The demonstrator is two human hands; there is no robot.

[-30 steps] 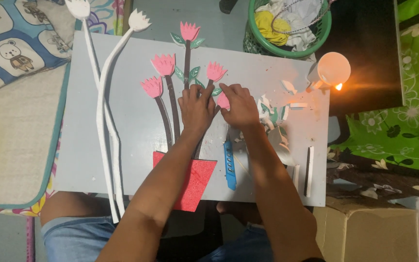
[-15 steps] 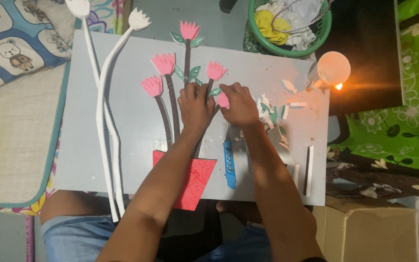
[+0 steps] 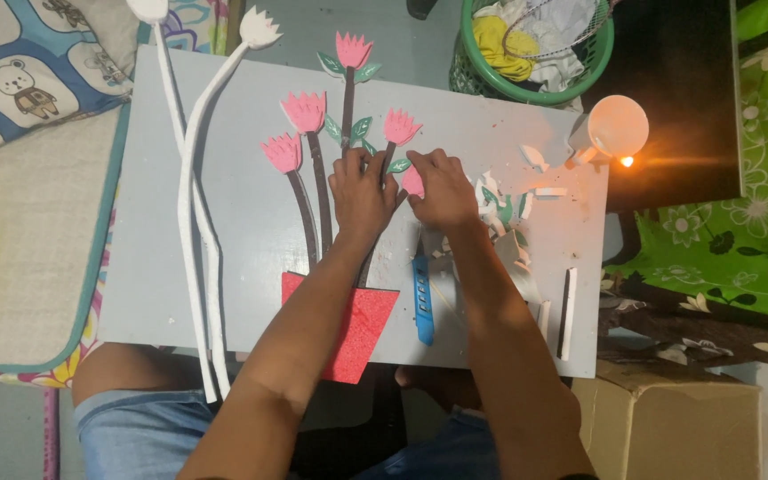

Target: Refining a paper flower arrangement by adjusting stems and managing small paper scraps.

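Observation:
A grey board (image 3: 224,204) lies across my lap with foam flowers laid on it: pink tulip heads (image 3: 304,111) on dark stems (image 3: 322,191) rising from a red pot shape (image 3: 362,329). My left hand (image 3: 362,191) lies flat on the stems below a pink tulip head (image 3: 400,127), fingers pressing down. My right hand (image 3: 442,187) presses beside it, fingertips on a pink flower piece (image 3: 412,182) that peeks out between the two hands. Green leaves (image 3: 359,127) sit along the stems.
Two long white foam stems (image 3: 193,213) run down the board's left side. A blue cutter (image 3: 421,298) lies by my right forearm, with white scraps (image 3: 526,191) and strips (image 3: 568,311) to the right. A lit lamp (image 3: 617,129), green basket (image 3: 535,62), cardboard box (image 3: 668,422) and mat (image 3: 20,231) surround the board.

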